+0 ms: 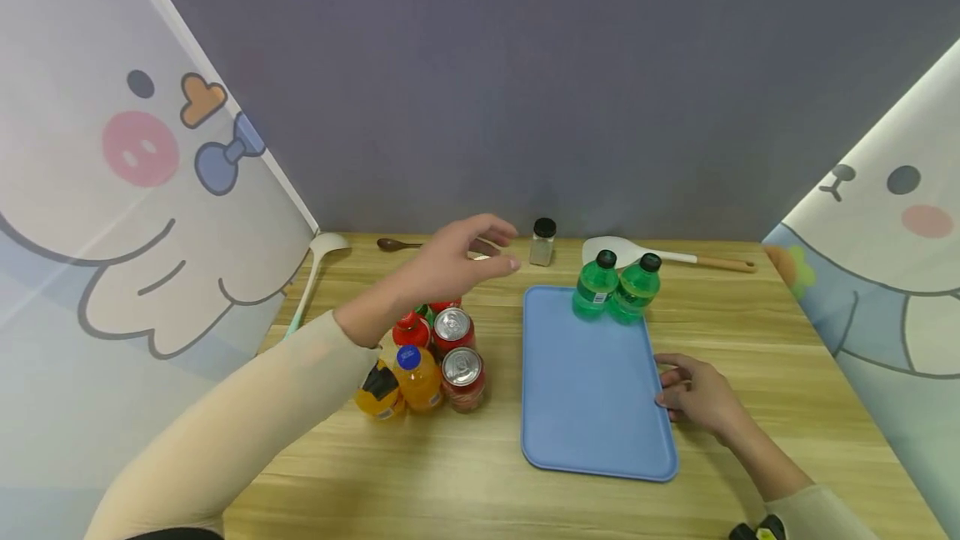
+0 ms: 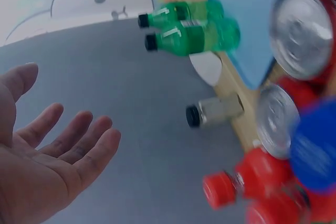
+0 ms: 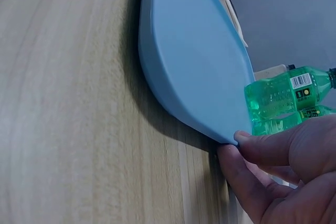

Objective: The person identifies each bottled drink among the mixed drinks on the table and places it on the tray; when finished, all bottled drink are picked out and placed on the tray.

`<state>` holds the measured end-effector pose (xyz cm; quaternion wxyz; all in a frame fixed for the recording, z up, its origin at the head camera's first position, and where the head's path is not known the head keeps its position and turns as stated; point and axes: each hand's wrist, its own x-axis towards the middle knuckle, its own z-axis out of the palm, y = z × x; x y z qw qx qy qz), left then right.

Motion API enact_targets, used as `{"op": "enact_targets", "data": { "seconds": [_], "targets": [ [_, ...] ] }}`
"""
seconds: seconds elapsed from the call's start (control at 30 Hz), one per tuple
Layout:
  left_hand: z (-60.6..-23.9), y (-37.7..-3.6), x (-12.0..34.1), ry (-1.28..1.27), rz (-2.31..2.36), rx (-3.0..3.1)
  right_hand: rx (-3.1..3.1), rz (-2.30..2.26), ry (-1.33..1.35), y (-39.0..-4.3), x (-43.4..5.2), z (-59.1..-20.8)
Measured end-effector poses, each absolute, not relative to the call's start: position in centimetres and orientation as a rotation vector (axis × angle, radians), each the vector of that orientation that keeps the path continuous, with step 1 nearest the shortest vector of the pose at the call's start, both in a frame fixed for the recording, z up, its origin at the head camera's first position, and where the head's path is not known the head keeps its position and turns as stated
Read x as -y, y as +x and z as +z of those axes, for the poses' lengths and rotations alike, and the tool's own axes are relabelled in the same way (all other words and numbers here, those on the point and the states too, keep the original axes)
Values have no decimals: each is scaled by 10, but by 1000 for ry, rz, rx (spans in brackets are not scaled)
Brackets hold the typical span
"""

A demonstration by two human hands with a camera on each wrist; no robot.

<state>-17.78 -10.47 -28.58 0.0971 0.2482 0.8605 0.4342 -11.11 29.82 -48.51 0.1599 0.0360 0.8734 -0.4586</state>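
My left hand hovers open and empty in the air above a cluster of drinks, palm and straight fingers showing in the left wrist view. Below it stand red-capped bottles, two silver-topped red cans, and orange bottles. My right hand rests on the table with its fingertips touching the right edge of a blue tray. Two green bottles with black caps stand at the tray's far end.
A small glass spice jar with a black lid, a brown spoon, a white ladle and a white spatula lie along the back of the wooden table. Cartoon-printed screens close in both sides.
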Motion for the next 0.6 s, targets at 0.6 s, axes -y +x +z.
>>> {"op": "enact_targets", "data": {
  "seconds": [0.6],
  "targets": [
    [-308, -141, 212, 500, 1314, -2652, -2487, -1330, 60, -107, -301, -490]
  ]
}}
